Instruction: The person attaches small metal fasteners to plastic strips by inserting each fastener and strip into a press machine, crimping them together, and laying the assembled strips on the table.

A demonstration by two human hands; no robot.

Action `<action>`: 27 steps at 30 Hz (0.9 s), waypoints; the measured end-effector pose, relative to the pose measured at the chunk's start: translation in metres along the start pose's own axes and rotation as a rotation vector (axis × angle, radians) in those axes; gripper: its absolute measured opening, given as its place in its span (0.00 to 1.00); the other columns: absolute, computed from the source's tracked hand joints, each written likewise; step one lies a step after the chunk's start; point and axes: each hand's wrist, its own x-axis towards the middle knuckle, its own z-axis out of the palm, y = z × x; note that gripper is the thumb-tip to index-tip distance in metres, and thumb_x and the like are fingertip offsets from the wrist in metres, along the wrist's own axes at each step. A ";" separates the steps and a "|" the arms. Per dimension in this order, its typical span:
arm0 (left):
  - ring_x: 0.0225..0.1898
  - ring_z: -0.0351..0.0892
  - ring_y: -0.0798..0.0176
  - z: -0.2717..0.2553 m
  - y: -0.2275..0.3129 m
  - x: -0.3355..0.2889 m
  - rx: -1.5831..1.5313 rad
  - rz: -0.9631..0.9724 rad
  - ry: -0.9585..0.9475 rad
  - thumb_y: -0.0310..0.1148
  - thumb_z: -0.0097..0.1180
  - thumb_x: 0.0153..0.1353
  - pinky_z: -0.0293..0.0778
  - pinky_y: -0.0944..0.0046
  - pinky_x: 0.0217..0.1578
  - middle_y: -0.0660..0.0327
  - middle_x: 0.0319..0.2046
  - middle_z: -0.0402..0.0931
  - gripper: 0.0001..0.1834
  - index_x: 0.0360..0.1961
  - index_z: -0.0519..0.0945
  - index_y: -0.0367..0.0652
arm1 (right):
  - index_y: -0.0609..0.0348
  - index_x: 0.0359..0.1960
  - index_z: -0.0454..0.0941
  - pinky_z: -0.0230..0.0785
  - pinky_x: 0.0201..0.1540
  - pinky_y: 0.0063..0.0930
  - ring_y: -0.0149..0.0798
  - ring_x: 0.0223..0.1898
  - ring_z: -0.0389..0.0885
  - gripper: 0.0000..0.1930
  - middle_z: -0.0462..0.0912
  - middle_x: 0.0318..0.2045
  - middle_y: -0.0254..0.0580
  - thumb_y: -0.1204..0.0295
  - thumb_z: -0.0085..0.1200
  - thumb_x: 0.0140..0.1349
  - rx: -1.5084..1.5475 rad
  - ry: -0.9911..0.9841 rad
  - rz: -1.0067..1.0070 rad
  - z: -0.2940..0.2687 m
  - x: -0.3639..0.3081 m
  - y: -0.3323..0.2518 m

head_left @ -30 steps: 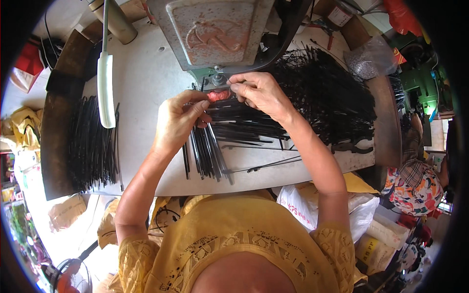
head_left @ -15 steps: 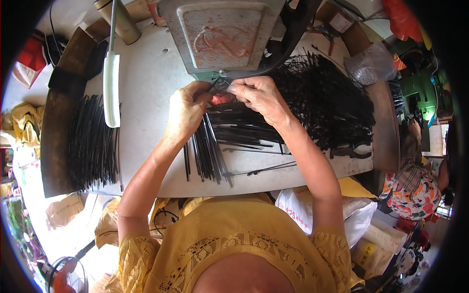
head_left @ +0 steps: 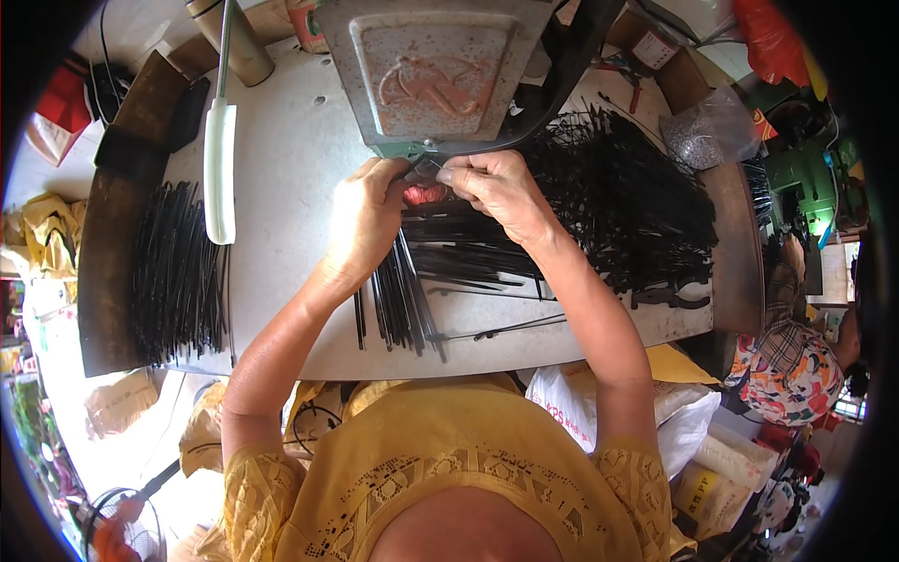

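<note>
Both hands are at the lower front edge of a grey metal machine [head_left: 440, 80] with a worn red emblem. My left hand [head_left: 367, 208] is closed in a pinch on a thin black rod [head_left: 413, 166]. Close beside it, my right hand [head_left: 501, 195] is closed too, thumb against fingers; what it pinches is too small to make out. A red object [head_left: 425, 194] lies below, between the hands. Under my left wrist, a row of thin black rods [head_left: 398, 295] points toward me. More rods [head_left: 468, 245] lie sideways beneath my right hand.
A large tangled heap of black rods [head_left: 618, 197] covers the table's right side. Another bundle [head_left: 178, 272] lies along the left wall. A white lamp [head_left: 219, 173] hangs at left, near a metal flask [head_left: 234, 42]. Pliers-like black handles [head_left: 670, 298] lie at right. A person in a patterned top [head_left: 787, 375] is far right.
My left hand has turned slightly, its fingers drawn a little closer to the machine's edge. My right hand stays almost in place. The whole view has shifted slightly.
</note>
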 end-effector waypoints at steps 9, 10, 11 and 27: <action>0.29 0.76 0.50 -0.002 0.007 0.002 0.010 0.008 -0.001 0.19 0.47 0.48 0.71 0.61 0.31 0.48 0.27 0.74 0.10 0.33 0.76 0.33 | 0.66 0.28 0.77 0.45 0.15 0.11 0.16 0.15 0.55 0.07 0.64 0.15 0.23 0.73 0.52 0.55 0.030 0.041 0.009 0.000 0.000 0.000; 0.29 0.76 0.50 -0.002 0.007 0.003 0.009 0.013 0.002 0.19 0.47 0.48 0.71 0.61 0.31 0.48 0.27 0.74 0.10 0.33 0.76 0.33 | 0.66 0.28 0.77 0.45 0.15 0.11 0.16 0.15 0.55 0.07 0.65 0.15 0.23 0.73 0.52 0.55 0.037 0.036 0.009 0.000 0.000 -0.001; 0.29 0.76 0.50 -0.003 0.007 0.003 0.008 0.014 0.003 0.19 0.47 0.48 0.71 0.61 0.31 0.48 0.27 0.74 0.10 0.33 0.76 0.33 | 0.66 0.28 0.77 0.45 0.15 0.11 0.16 0.15 0.55 0.07 0.65 0.15 0.23 0.73 0.52 0.55 0.036 0.036 0.009 0.000 0.000 -0.001; 0.29 0.74 0.46 -0.004 0.025 -0.006 0.081 -0.044 -0.125 0.25 0.49 0.50 0.69 0.57 0.30 0.50 0.25 0.73 0.06 0.30 0.74 0.35 | 0.62 0.23 0.76 0.45 0.15 0.11 0.17 0.15 0.56 0.10 0.64 0.14 0.24 0.69 0.49 0.57 0.047 -0.013 0.106 0.006 -0.004 -0.007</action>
